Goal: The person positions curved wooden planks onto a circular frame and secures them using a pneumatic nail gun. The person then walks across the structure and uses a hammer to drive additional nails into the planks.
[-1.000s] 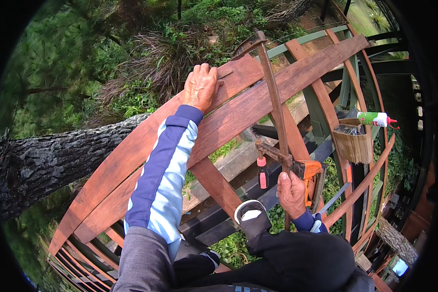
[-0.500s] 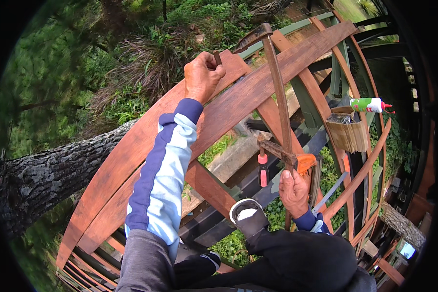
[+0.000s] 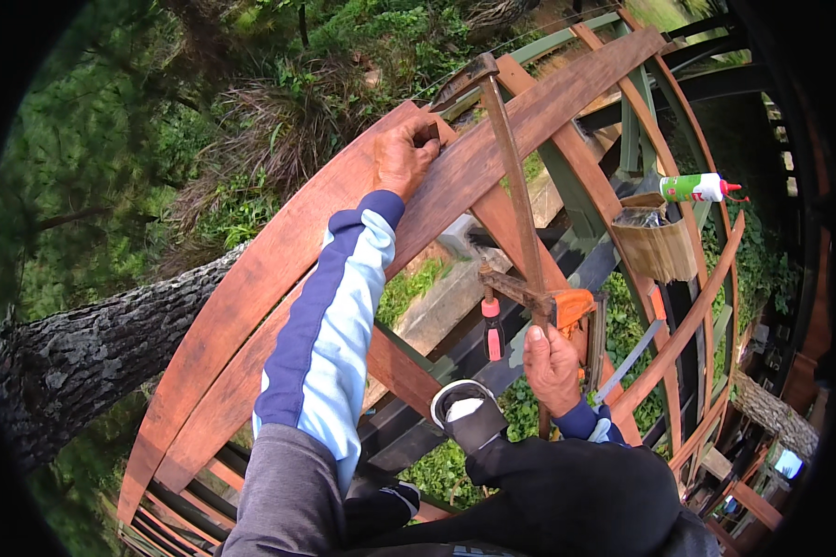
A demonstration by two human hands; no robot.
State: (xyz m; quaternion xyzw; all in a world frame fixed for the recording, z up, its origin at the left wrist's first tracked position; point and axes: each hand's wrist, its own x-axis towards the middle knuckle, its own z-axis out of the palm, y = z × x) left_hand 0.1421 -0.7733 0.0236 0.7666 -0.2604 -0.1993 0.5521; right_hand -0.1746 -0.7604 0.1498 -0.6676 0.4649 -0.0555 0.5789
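My left hand (image 3: 403,156) pinches a small dark brown wood block (image 3: 426,134) at the seam between two long reddish-brown planks, the outer plank (image 3: 288,220) and the inner plank (image 3: 506,148). How far the block sits in the gap is hidden by my fingers. Lower right, my right hand (image 3: 553,371) is wrapped round the bar of a long rusty bar clamp (image 3: 515,172). The clamp slants across the inner plank, its upper jaw (image 3: 463,82) near the outer plank's end. Its sliding arm carries a screw with a red-and-black handle (image 3: 492,330).
An orange-bodied clamp (image 3: 572,306) is beside my right hand. A cut-open carton (image 3: 658,249) and a green-and-white glue bottle (image 3: 690,188) rest on the slats to the right. My shoe (image 3: 464,408) is on the open framework. A tree trunk (image 3: 102,339) lies left, beyond the planks.
My left hand has come down and to the right, bringing the wood block from above the planks to their seam. My right hand keeps its grip on the clamp bar; the view has shifted slightly.
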